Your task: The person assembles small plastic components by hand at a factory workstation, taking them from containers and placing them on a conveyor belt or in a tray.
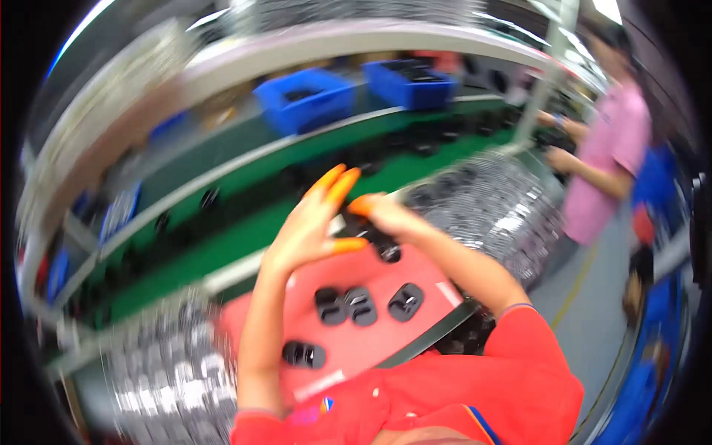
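Note:
My left hand (308,226), with orange finger cots, is held over the far side of a red mat (386,341). Its fingers are stretched out and its thumb stands apart, with nothing in it. Just right of it, my right hand (389,215) has its fingers bent over a small black plastic part (378,241); motion blur hides the exact grip. On the mat lie more rounded black parts: a pair side by side, one of them this part (361,305), another part (406,302) to the right, and one part (303,354) nearer me.
Stacked clear plastic trays stand on the left (167,378) and right (482,200). Beyond runs a green conveyor belt (245,226) carrying black parts. Blue bins (308,100) sit on a ledge behind it. A co-worker in a pink shirt (604,141) stands at the right.

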A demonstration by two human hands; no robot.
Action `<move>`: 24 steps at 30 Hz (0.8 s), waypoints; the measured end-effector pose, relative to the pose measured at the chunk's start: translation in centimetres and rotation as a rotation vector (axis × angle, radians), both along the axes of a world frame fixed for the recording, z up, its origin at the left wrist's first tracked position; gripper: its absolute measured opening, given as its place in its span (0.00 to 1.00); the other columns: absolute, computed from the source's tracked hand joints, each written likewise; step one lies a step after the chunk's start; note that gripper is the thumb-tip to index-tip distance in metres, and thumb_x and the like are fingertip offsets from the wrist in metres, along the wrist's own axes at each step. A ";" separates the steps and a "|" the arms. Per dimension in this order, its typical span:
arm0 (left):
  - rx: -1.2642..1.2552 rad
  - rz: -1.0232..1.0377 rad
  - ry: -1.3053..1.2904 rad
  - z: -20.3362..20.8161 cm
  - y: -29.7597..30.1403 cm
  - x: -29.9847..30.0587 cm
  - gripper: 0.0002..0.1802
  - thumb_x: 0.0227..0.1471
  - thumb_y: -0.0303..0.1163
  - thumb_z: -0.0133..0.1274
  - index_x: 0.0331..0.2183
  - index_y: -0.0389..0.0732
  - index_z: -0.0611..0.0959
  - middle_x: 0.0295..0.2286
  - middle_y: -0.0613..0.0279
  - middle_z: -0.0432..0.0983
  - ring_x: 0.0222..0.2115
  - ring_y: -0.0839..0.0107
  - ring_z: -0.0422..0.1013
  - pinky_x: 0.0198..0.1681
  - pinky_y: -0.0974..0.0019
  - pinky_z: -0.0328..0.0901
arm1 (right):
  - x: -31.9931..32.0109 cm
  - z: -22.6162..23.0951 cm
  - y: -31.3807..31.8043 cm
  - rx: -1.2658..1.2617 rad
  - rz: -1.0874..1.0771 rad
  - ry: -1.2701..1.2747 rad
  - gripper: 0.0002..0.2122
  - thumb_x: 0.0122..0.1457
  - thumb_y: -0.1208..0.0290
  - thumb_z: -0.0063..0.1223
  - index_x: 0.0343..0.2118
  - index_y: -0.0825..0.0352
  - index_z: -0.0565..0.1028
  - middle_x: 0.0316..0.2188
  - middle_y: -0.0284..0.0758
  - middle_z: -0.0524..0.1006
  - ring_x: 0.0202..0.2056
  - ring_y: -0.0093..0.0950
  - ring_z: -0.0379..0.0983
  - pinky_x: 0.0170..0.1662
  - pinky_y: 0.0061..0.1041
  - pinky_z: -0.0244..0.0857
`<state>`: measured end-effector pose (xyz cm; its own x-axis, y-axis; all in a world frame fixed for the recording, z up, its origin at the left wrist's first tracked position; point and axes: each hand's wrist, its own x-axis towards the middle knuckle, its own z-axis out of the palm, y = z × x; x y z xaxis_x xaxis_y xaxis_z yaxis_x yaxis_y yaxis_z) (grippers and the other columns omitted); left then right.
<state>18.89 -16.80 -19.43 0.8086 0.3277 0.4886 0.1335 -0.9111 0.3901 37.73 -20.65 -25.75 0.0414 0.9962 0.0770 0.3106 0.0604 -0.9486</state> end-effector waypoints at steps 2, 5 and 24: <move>0.071 -0.055 0.052 0.1 -0.3 -0.2 0.54 0.25 0.42 0.67 0.57 0.42 0.62 0.56 0.44 0.56 0.57 0.49 0.53 0.57 0.54 0.53 | -0.7 0.0 -0.1 -0.061 0.066 0.168 0.15 0.58 0.61 0.42 0.34 0.68 0.76 0.28 0.31 0.75 0.30 0.20 0.69 0.32 0.25 0.63; 0.178 0.075 0.092 -1.2 -2.1 -1.7 0.42 0.29 0.39 0.65 0.49 0.38 0.70 0.41 0.48 0.69 0.43 0.52 0.65 0.46 0.56 0.62 | -0.9 -0.5 0.1 -0.024 0.159 0.148 0.15 0.60 0.59 0.40 0.33 0.66 0.73 0.25 0.26 0.70 0.26 0.16 0.66 0.27 0.18 0.60; 0.089 1.682 -0.188 -10.1 -25.5 -23.7 0.46 0.32 0.43 0.67 0.54 0.42 0.66 0.43 0.50 0.66 0.44 0.51 0.62 0.48 0.54 0.60 | -34.3 -1.0 1.3 0.357 0.939 -0.049 0.14 0.59 0.61 0.43 0.33 0.66 0.77 0.19 0.30 0.73 0.22 0.18 0.68 0.26 0.18 0.60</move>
<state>-4.78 -42.32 -29.54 -0.4478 0.6691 0.5931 0.8669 0.1624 0.4714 3.45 -19.33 -26.73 -0.7603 0.5420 0.3580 0.0291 0.5791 -0.8148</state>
